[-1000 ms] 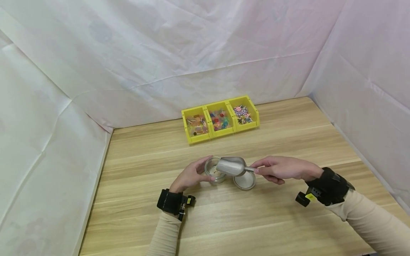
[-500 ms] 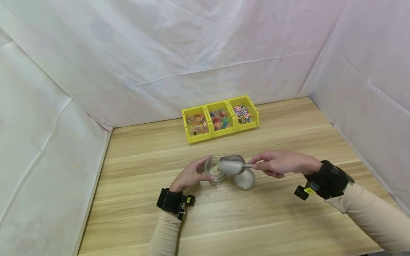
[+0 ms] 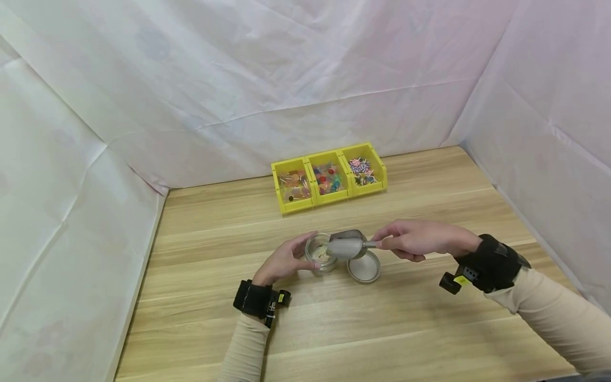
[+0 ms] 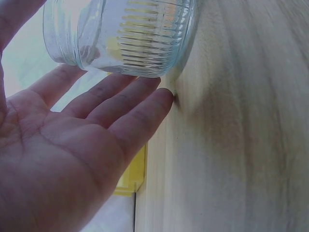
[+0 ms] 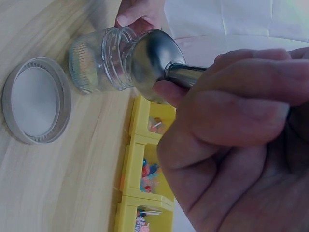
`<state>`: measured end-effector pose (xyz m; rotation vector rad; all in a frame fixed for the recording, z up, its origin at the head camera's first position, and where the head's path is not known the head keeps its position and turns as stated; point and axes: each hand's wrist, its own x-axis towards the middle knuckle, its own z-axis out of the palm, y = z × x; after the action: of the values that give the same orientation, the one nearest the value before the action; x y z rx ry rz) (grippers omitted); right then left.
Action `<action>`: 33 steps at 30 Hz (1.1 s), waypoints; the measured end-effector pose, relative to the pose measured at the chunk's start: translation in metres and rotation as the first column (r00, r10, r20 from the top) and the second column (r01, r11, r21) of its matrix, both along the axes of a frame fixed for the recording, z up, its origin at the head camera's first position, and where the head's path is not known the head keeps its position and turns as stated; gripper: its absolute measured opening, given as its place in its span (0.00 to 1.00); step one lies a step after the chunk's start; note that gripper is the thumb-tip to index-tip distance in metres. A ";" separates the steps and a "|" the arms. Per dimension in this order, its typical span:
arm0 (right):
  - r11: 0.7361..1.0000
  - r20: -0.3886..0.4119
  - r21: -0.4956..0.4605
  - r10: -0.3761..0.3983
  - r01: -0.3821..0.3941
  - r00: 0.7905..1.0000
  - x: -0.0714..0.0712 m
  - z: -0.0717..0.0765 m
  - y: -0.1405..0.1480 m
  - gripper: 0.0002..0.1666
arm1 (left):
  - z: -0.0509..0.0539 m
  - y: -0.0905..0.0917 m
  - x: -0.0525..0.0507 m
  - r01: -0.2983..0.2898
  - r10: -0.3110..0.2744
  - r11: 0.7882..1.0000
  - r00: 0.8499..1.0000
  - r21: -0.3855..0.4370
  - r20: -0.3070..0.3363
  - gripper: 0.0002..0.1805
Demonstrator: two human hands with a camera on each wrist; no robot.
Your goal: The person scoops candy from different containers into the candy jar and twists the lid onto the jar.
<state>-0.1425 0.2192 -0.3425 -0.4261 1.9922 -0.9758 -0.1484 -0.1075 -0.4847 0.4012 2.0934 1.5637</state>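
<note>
A clear glass jar [image 3: 321,264] stands upright on the table, with small pale yellow pieces inside. My left hand [image 3: 285,261] holds it from the left, thumb in front and fingers behind; in the left wrist view the fingers [image 4: 126,99] lie against the glass. A metal scoop [image 3: 347,247] is tipped with its mouth over the jar's opening. The right hand [image 3: 420,239] pinches the scoop's handle [image 5: 186,74]. Beneath the scoop, a round lid [image 3: 364,269] lies inside up beside the jar. The scoop's inside is mostly hidden.
Behind the jar stands a yellow bin [image 3: 329,199] with three compartments of small colourful candies, some on sticks. White cloth walls [image 3: 305,69] enclose the wooden table [image 3: 343,329] at the back and sides.
The right hand has risen slightly and tilted the scoop further toward the jar. More pale pieces now show in the jar. The left hand and jar have stayed put.
</note>
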 end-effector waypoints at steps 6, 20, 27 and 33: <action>1.000 -0.004 -0.015 0.012 -0.012 1.000 -0.001 0.000 -0.001 0.20 | 0.000 -0.001 0.000 -0.001 0.001 1.000 1.000 0.009 0.005 0.45; 1.000 -0.041 -0.024 -0.011 0.010 0.999 -0.002 0.001 0.005 0.23 | 0.003 -0.002 0.001 0.000 0.000 1.000 1.000 -0.006 0.003 0.46; 0.998 -0.053 -0.044 -0.035 0.033 0.998 -0.004 0.000 0.009 0.25 | 0.007 -0.009 0.000 -0.011 0.008 0.998 0.998 -0.058 -0.057 0.46; 0.998 -0.072 -0.046 -0.051 0.047 0.996 -0.008 0.000 0.014 0.26 | 0.012 -0.020 -0.001 -0.057 0.051 0.994 0.996 -0.089 -0.066 0.41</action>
<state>-0.1501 0.2329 -0.3429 -0.4446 2.0584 -1.0498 -0.1494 -0.1272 -0.4724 0.3697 2.2319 1.4978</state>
